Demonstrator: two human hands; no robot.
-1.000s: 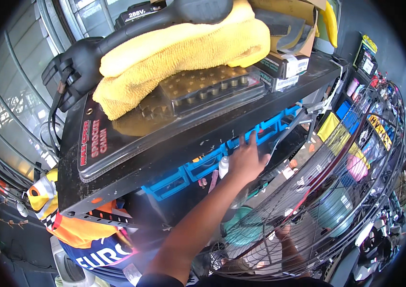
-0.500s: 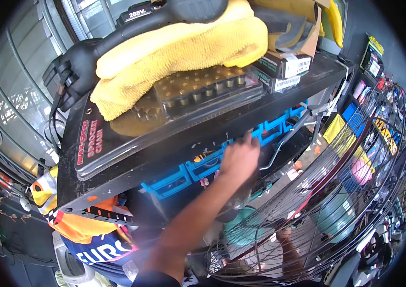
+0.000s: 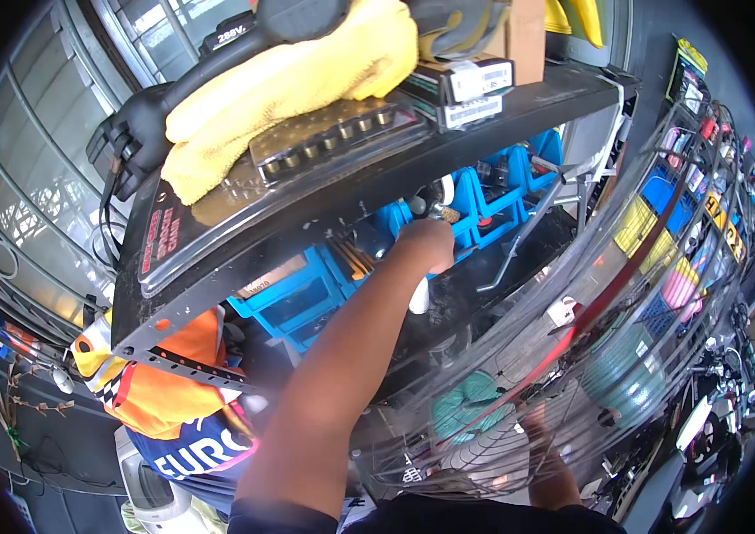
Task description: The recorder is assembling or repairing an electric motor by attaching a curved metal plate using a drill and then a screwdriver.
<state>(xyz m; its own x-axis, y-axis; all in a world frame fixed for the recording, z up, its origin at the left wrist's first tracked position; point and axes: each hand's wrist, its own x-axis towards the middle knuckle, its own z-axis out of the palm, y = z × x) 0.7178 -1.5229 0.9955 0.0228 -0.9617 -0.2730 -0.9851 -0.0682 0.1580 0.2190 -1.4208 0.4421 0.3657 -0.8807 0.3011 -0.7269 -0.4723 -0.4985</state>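
Since the earlier frame my left hand [image 3: 428,243] has pushed further in under the black shelf [image 3: 324,209] and now sits against the row of blue bins [image 3: 466,205], and the whole view has swung so the shelf's load sits higher in the picture. From here I see the back of that hand, curled, with its fingers [image 3: 438,260] tucked toward a small white object [image 3: 419,296] that shows just below the knuckles; I cannot tell whether they grip it or only touch it. A brass-coloured fitting [image 3: 445,214] sticks out just above the hand at the mouth of one bin.

My right hand [image 3: 545,445] is low in the picture, behind the round wire fan guard [image 3: 520,392], its fingers closed around the guard's wires near its lower edge. The guard bulges across the right half of the view, between me and the lower part of the shelving, with a teal blade [image 3: 466,402] showing through it.

On top of the shelf lie a clear-lidded socket case [image 3: 306,160], a yellow cloth [image 3: 288,84] draped over it, and a black power tool [image 3: 164,107] whose handle hangs off the left end. An orange and blue garment [image 3: 173,400] hangs below the shelf's left corner.
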